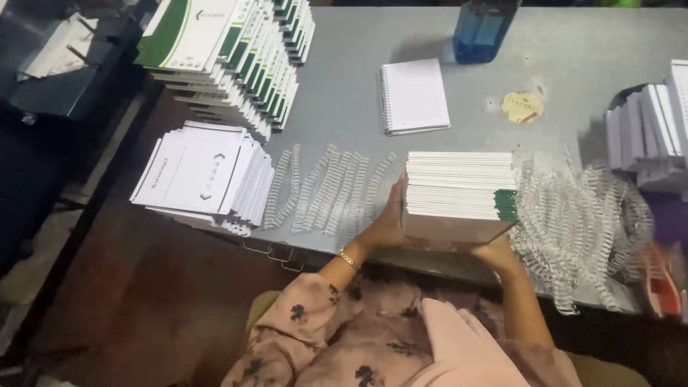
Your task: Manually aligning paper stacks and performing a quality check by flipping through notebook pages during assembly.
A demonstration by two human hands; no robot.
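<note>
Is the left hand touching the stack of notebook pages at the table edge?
Touching. The head view shows the left hand pressed flat against the left side of the stack of notebook pages, with no gap visible.

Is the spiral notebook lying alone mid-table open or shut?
Shut: the spiral notebook lies flat, white cover up, coil along its left edge, no pages spread.

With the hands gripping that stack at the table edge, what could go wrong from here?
1. The stack is held only at its sides by the left hand and right hand; loose sheets might fan out or slip.
2. It sits near the table edge, so it could tip off.
3. The wire coils alongside may snag.
</note>
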